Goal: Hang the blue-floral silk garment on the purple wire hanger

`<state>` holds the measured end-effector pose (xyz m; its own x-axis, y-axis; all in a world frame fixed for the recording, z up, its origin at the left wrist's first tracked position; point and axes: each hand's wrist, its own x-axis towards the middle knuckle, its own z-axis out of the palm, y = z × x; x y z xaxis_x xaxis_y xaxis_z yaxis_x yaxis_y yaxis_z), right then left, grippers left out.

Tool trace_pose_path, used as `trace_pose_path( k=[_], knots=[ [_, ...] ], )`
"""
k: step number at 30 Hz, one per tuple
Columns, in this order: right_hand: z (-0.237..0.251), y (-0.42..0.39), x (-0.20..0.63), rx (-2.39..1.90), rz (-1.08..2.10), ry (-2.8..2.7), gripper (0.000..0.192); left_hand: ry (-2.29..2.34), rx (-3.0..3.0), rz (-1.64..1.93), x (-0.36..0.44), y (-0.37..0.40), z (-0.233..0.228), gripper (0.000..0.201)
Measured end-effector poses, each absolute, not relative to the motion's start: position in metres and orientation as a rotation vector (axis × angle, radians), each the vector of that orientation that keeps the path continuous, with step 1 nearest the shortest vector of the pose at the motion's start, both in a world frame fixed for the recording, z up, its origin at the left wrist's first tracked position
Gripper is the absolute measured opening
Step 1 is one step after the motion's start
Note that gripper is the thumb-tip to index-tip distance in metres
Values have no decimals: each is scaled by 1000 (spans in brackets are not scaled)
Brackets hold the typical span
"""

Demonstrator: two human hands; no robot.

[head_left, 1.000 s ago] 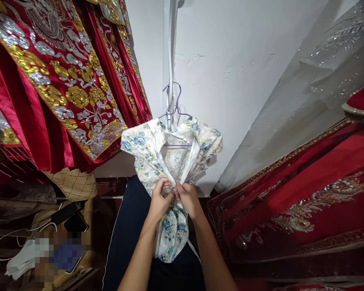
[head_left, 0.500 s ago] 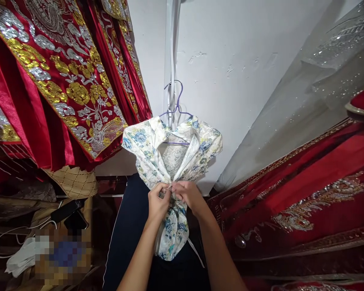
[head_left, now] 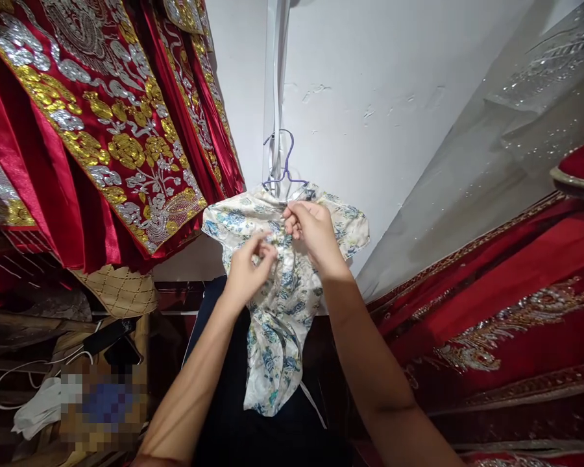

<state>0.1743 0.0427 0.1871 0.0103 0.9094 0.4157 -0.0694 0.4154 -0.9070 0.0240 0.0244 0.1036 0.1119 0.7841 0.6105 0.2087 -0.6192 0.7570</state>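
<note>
A white blouse (head_left: 285,308) with blue floral print and short sleeves hangs from a purple hanger (head_left: 287,159) in front of the wall. Its front is drawn together, and the lower part narrows over dark trousers. High on the front, at the collar, my right hand (head_left: 314,230) pinches the cloth edge between thumb and curled fingers. My left hand (head_left: 250,266) is lower and to the left, over the chest of the blouse. Its thumb and index finger are apart, with nothing visible between them.
Red robes (head_left: 126,149) with gold and silver embroidery hang at left. A sheer sparkling white fabric (head_left: 448,175) and a red beaded garment (head_left: 516,279) fill the right. At lower left, a dark phone (head_left: 122,352), a white cable and white cloth (head_left: 41,408) lie on a wooden surface.
Both hands have moved up from the waist of the blouse, the right one to the collar. The neckline, which gaped in a V, is now drawn together. My left hand's fingers have parted.
</note>
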Motion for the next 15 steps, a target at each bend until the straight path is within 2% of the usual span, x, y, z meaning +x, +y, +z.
trace_pose_path(
  k=[1, 3, 5, 7, 9, 12, 14, 15],
  knots=[
    [185, 39, 174, -833, 912, -1363, 27, 931, 1959, 1664, 24, 29, 125, 40],
    [184, 36, 175, -815, 869, -1413, 26, 899, 2140, 1731, 27, 37, 161, 30],
    [181, 38, 177, -815, 798, -1441, 27, 902, 2315, 1713, 33, 42, 184, 18],
    [170, 43, 180, -886, 732, -1440, 30, 930, 2378, 1762, 34, 46, 197, 17],
    [148, 46, 182, -1024, 720, -1430, 31, 987, 2267, 1956, 21, 52, 202, 15],
    [106, 43, 180, -1138, 857, -1368, 30, 1054, 1771, 2361, -24, 70, 193, 11],
    [84, 33, 175, -1076, 974, -1292, 30, 992, 1300, 2461, -58, 84, 171, 18],
    [75, 27, 172, -1039, 1017, -1257, 30, 944, 1082, 2388, -71, 90, 155, 23]
  ],
)
